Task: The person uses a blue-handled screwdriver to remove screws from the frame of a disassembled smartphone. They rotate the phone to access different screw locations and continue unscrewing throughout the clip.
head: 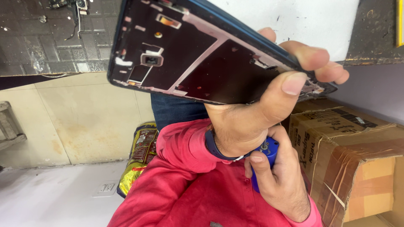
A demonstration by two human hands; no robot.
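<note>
My left hand (248, 117) is raised and shut on the end of a dark phone frame (185, 54). The thumb lies on the frame's inner face and the fingers wrap around behind its edge. The frame is stripped, showing pinkish metal ribs, a small camera module and cut-outs. A dark band circles the left wrist above a red sleeve (181, 147). Just below, my right hand (282, 185) grips a blue tool handle (269, 149). Only the handle's upper part shows and its tip is hidden.
A taped brown cardboard box (357, 155) stands at the right. A yellow printed bag (141, 155) lies beside blue jeans (176, 109). A dark gridded mat (50, 38) with small parts is at the top left, and a white surface (303, 21) lies behind the phone frame.
</note>
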